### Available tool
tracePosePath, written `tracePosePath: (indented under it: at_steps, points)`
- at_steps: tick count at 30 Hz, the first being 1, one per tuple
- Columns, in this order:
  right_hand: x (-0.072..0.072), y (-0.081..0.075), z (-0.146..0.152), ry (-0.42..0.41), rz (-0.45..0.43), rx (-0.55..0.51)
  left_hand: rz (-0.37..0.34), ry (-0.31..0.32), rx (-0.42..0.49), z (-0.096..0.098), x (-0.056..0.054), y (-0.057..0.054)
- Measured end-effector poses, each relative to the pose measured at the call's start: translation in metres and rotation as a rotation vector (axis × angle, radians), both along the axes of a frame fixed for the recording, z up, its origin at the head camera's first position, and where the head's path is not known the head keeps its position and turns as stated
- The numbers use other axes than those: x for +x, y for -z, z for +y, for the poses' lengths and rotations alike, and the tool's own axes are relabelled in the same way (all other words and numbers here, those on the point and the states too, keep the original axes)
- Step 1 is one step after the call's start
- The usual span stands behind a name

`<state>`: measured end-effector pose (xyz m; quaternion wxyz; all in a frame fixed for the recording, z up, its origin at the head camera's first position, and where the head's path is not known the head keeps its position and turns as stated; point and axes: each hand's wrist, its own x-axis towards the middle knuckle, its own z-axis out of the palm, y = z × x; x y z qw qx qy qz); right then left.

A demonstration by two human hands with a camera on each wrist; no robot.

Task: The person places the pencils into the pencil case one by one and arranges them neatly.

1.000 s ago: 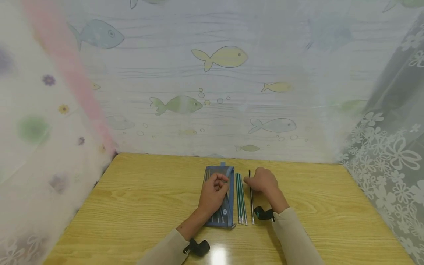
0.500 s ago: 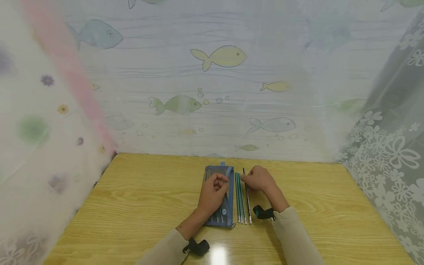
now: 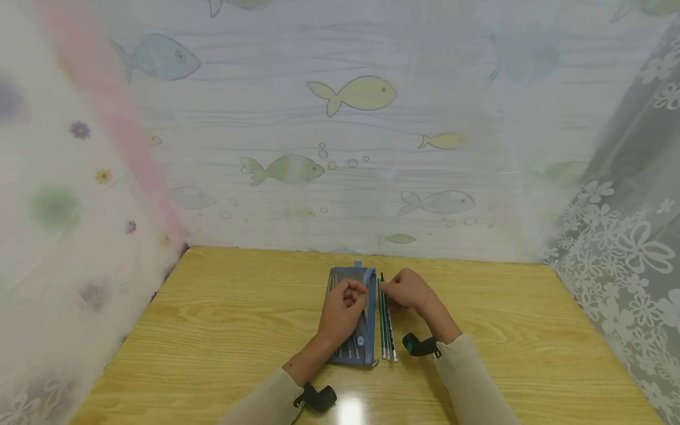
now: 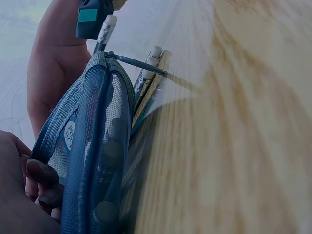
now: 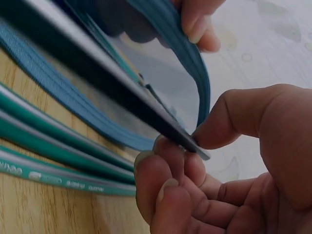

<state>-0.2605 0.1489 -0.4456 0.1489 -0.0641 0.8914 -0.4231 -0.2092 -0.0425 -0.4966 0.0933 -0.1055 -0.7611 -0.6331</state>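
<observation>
A blue mesh zipper pencil pouch (image 3: 370, 333) lies lengthwise on the table with several pencils showing through it. My left hand (image 3: 342, 310) lies over it, and in the right wrist view its fingers (image 5: 199, 24) grip the blue zipper edge, holding the mouth open. Between thumb and fingertips, my right hand (image 3: 410, 290) pinches a black pencil (image 5: 112, 80) near one end. Its other end, a white eraser (image 4: 111, 20), points toward the near side. Several green pencils (image 5: 63, 178) lie on the wood just right of the pouch, below the black one.
The wood-grain table (image 3: 239, 313) meets a fish-print cloth (image 3: 350, 177) at the back. Floral cloth (image 3: 69, 206) hangs at the left and a lace curtain (image 3: 632, 254) at the right. Black wrist cameras (image 3: 319, 397) sit on both sleeves.
My right hand has moved left with the black pencil, from beside the green pencils to over them, close to the pouch. The left hand has stayed on the pouch.
</observation>
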Motion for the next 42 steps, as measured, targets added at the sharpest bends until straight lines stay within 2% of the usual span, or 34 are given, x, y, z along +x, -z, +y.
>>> tracePosePath:
  at_steps: [5,16,25,33,42]
  points:
    - [0.000,0.002,-0.003,-0.015,-0.027,-0.046,0.003,0.004,-0.006,0.000,0.000,0.000]
    - [0.000,0.004,-0.010,-0.035,-0.022,-0.049,0.010,0.019,0.018,0.000,-0.001,0.001]
    - [0.003,0.008,-0.017,0.002,-0.020,-0.064,0.018,0.034,0.082,0.001,0.002,-0.001]
    - [0.003,0.009,-0.021,0.037,-0.011,-0.113,0.032,0.042,0.088,0.001,0.001,-0.001]
    - [0.003,0.012,-0.022,0.066,0.019,-0.158,0.032,-0.010,0.055,0.006,0.001,-0.001]
